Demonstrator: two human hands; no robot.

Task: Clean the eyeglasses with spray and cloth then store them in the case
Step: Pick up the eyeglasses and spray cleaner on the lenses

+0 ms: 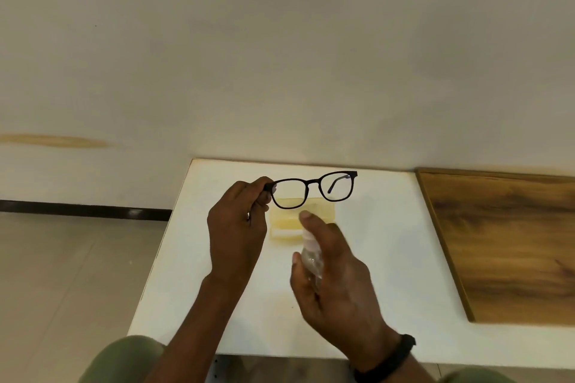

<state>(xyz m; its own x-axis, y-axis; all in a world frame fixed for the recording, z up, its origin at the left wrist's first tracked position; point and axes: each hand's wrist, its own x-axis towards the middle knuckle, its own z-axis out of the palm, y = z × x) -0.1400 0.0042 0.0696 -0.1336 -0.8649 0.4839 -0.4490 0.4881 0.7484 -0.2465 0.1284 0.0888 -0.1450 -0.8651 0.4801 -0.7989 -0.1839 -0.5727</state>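
The left hand (236, 227) pinches the eyeglasses (313, 181) by 1 corner above the desk (389, 258), frame lying crosswise, just beyond the spray bottle (311, 258) that the right hand (339, 286) grips, nozzle toward the lenses

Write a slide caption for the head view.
Left hand holds black eyeglasses up; right hand aims a clear spray bottle at them.

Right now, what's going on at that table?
A person seems to be at the spraying step. The left hand pinches the glasses by one frame corner, holding them up over the white table. The right hand grips a clear spray bottle near them, forefinger on the nozzle. A yellow item, cloth or case I cannot tell, lies on the table beneath. No wiping yet.
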